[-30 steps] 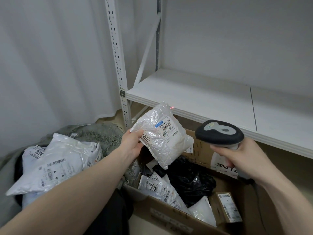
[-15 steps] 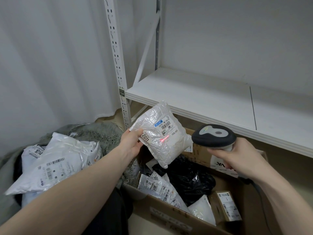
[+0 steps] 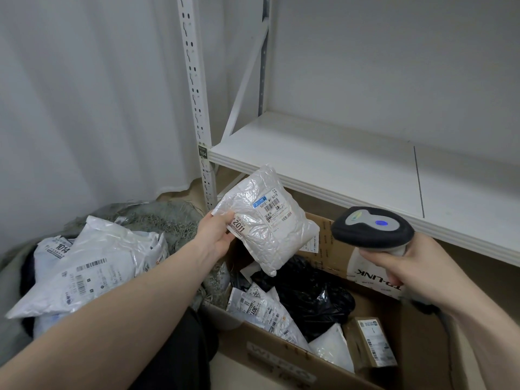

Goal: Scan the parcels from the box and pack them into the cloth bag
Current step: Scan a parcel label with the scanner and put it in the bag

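Left hand (image 3: 216, 235) pinches a white parcel (image 3: 268, 220) by its nine-o'clock corner; right hand (image 3: 405, 266) grips the scanner (image 3: 371, 228). Slippery film could slide free into the box (image 3: 281, 350).

Left hand (image 3: 215, 235) raised in a pinching grip; right hand (image 3: 408, 266) curled in a fist-like grip, forearms extended.

Head-worn camera looks forward and down, close over the box (image 3: 281, 358).

One scanner (image 3: 371, 228), one box (image 3: 281, 347), one bag (image 3: 157, 218).
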